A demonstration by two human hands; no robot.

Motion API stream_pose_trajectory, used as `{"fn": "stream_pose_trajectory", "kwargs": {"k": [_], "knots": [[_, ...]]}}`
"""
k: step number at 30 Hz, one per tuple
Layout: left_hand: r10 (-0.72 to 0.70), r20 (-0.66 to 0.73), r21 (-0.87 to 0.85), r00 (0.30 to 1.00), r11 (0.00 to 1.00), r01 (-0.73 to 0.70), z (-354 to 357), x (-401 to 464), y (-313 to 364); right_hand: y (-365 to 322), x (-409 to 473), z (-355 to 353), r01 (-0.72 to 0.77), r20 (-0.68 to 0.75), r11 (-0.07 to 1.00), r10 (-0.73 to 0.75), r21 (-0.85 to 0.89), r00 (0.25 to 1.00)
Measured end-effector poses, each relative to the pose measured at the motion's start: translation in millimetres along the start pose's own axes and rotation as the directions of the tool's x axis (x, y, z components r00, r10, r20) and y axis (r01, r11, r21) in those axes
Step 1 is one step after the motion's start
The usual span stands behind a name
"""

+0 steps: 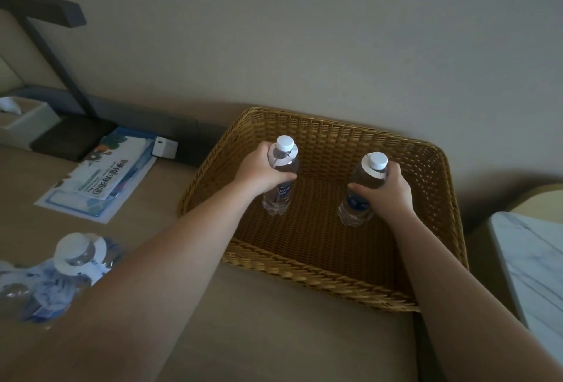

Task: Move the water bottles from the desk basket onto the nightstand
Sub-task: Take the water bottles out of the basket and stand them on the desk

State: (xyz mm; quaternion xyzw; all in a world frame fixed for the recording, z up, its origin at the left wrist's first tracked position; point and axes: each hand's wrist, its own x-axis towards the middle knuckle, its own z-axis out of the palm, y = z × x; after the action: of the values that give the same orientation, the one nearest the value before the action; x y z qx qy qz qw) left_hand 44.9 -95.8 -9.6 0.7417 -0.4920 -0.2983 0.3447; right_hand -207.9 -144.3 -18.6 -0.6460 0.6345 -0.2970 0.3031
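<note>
Your left hand (pixel 259 172) and right hand (pixel 385 189) each wrap an upright bottle in the basket (pixel 304 275): left bottle (pixel 281 177), right bottle (pixel 364 189); full, probably heavyish, slick plastic, so squeeze mid-body.

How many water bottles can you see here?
3 clear ones: left bottle in the left hand, right bottle in the right hand, and one desk bottle lower left; others there may be hidden.

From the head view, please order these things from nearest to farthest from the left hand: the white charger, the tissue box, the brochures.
From the left hand:
1. White charger, on the desk just left of the basket.
2. Brochures, flat on the desk, farther left.
3. Tissue box, at the far left edge.
</note>
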Motion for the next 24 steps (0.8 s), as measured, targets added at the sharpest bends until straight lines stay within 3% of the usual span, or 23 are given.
{"fn": "stream_pose_trajectory", "kwargs": {"k": [4,10,17,24], "knots": [[0.051,-0.076,0.008,0.996,0.999,-0.051,3,-7,1,-1,-1,-2,0.026,-0.024,1.000,-0.026,0.003,0.999],[0.108,-0.228,-0.114,0.968,0.984,-0.137,-13,-38,12,-29,-21,-17,0.144,-0.058,0.987,-0.140,0.077,0.988],[0.221,-0.359,-0.155,0.907,0.944,-0.292,-84,-92,49,-100,-65,-46,0.297,-0.070,0.930,-0.289,0.216,0.955],[0.265,-0.454,-0.199,0.851,0.901,-0.386,-163,-175,62,-172,-138,-60,0.450,-0.100,0.802,-0.449,0.392,0.888]]}}
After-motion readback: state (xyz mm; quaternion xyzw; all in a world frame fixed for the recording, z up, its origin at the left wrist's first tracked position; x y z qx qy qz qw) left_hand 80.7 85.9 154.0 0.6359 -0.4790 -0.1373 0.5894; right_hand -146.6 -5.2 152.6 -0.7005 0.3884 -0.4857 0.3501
